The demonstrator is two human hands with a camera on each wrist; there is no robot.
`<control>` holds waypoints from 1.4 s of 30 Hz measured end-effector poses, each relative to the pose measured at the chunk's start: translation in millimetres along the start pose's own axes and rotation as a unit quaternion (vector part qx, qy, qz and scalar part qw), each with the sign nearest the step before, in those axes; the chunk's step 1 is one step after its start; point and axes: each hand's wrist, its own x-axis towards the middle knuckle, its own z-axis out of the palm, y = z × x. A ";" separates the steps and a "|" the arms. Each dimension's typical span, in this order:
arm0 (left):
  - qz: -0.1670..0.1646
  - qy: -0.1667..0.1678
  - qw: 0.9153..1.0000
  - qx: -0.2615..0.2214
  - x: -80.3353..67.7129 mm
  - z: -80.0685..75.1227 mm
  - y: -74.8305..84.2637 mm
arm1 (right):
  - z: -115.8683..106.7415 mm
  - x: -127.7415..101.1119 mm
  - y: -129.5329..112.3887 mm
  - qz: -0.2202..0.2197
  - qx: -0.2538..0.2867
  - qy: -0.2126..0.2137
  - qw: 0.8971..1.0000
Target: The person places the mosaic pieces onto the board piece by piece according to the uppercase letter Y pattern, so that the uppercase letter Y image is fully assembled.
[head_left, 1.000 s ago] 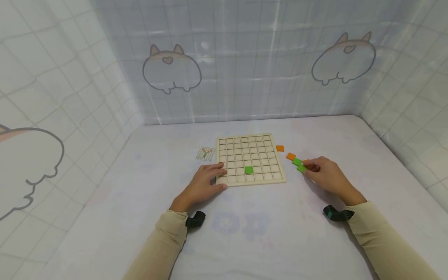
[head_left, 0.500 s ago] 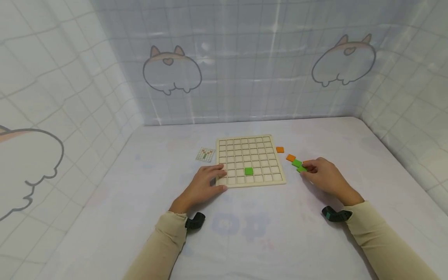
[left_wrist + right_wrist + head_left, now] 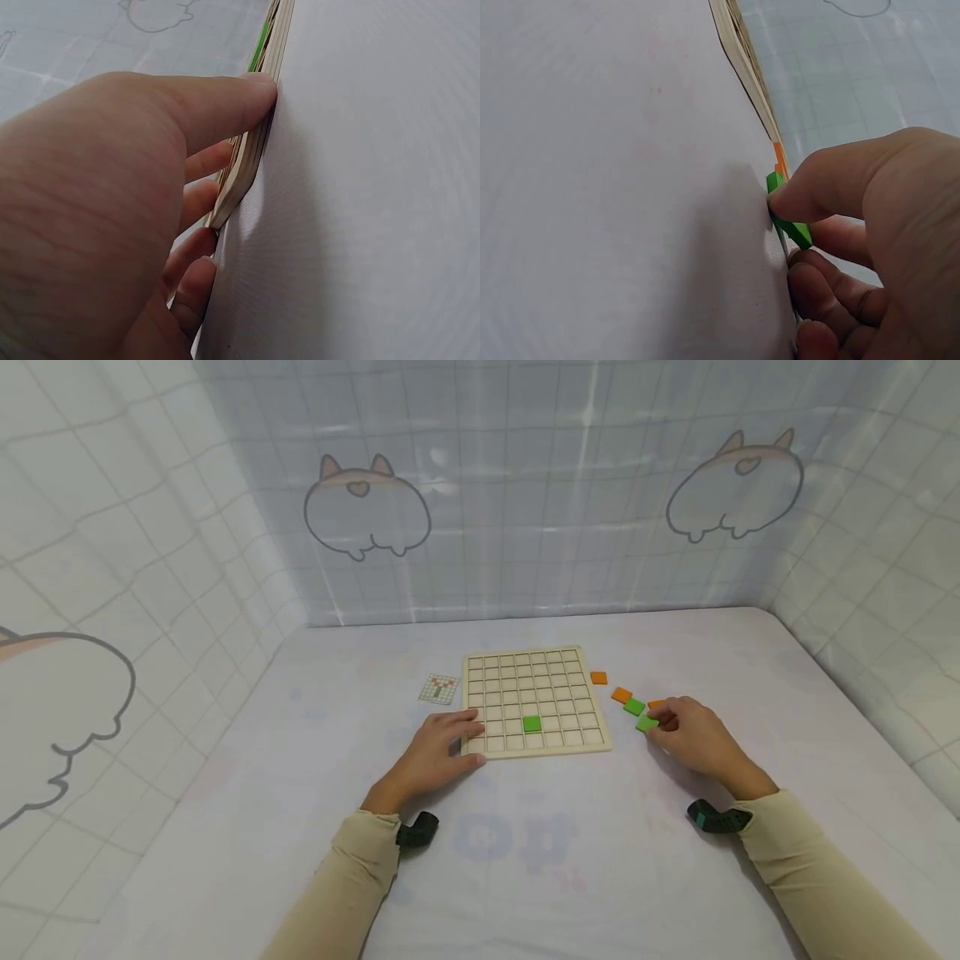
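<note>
My left hand (image 3: pixel 433 752) rests at the near left corner of a wooden grid board (image 3: pixel 510 697), its fingers over the rim and the thumb on the front edge. One green square tile (image 3: pixel 532 723) lies in a cell near the board's front. To the right of the board, my right hand (image 3: pixel 697 737) pinches another green tile (image 3: pixel 646 724) between thumb and fingers. The right wrist view shows that held tile (image 3: pixel 793 231) tilted up at the thumb tip. A further green tile (image 3: pixel 634 707) lies just beyond it.
Orange tiles lie right of the board: one near its edge (image 3: pixel 599 677), one beside the green tile (image 3: pixel 621 694), and one partly behind my right fingers (image 3: pixel 656 703). A small printed pattern card (image 3: pixel 438 688) lies left of the board. Tiled-print curtains enclose the table.
The pinched green tile has come slightly nearer and now stands apart from the other green tile. My right hand has shifted very little; the left stays on the board.
</note>
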 end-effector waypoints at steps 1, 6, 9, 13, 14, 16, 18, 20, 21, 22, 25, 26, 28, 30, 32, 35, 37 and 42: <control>-0.001 0.001 1.000 0.000 0.1 -0.3 0.1 | 0.1 -0.4 0.0 0.000 0.004 0.000 1.000; 0.002 -0.001 1.000 0.001 -1.1 0.2 -1.1 | 1.4 -2.6 1.5 -0.007 0.019 0.000 1.000; 0.011 0.001 1.000 0.006 -1.3 1.2 -2.7 | 1.8 -3.2 2.3 -0.010 0.021 0.005 1.000; 0.017 0.005 1.000 0.008 -0.8 1.1 -3.3 | 2.0 -3.9 3.2 -0.012 0.018 0.009 1.000; 0.016 0.005 1.000 0.007 -1.1 1.1 -3.2 | 2.4 -4.5 3.2 -0.011 0.017 0.009 1.000; 0.014 0.003 1.000 0.007 -1.6 0.9 -2.7 | 3.0 -5.8 3.2 -0.011 0.016 0.011 1.000; 0.014 0.002 1.000 0.007 -1.9 0.9 -2.1 | 3.6 -6.7 2.7 -0.010 0.019 0.013 1.000; 0.013 0.003 1.000 0.005 -2.1 1.0 -1.4 | 4.2 -6.6 2.7 -0.009 0.023 0.017 1.000; 0.013 0.003 1.000 0.003 -2.2 1.2 -1.1 | 4.5 -6.0 3.1 -0.010 0.026 0.020 0.999; 0.012 0.004 1.000 0.002 -2.5 1.5 -0.9 | 4.4 -5.8 3.5 -0.012 0.031 0.020 0.999; 0.013 0.004 1.000 0.001 -1.3 0.1 -0.8 | 5.0 -3.7 4.8 -0.016 0.037 0.023 0.999; 0.014 0.004 1.000 0.003 -1.2 -0.2 -1.1 | 4.9 -3.6 4.8 -0.019 0.037 0.021 0.999; 0.014 0.003 1.000 0.003 -1.7 -0.5 -1.2 | 4.8 -4.3 5.2 -0.027 0.035 0.019 0.999; 0.015 0.005 1.000 0.004 -2.1 0.0 -1.6 | 5.1 -5.5 5.8 -0.033 0.033 0.018 0.999; 0.017 0.006 1.000 0.004 -2.0 -0.4 -1.3 | 4.3 -6.5 5.8 -0.034 0.033 0.019 0.999; 0.020 0.006 1.000 0.005 -1.1 -0.5 -1.3 | 3.1 -7.0 4.8 -0.036 0.034 0.021 0.999; 0.020 0.005 1.000 0.006 -1.0 -0.6 -1.3 | 2.5 -7.2 3.8 -0.036 0.035 0.022 0.999; 0.020 0.000 1.000 0.006 -1.4 -0.7 -1.4 | 3.1 -8.4 2.3 -0.027 0.034 0.028 0.999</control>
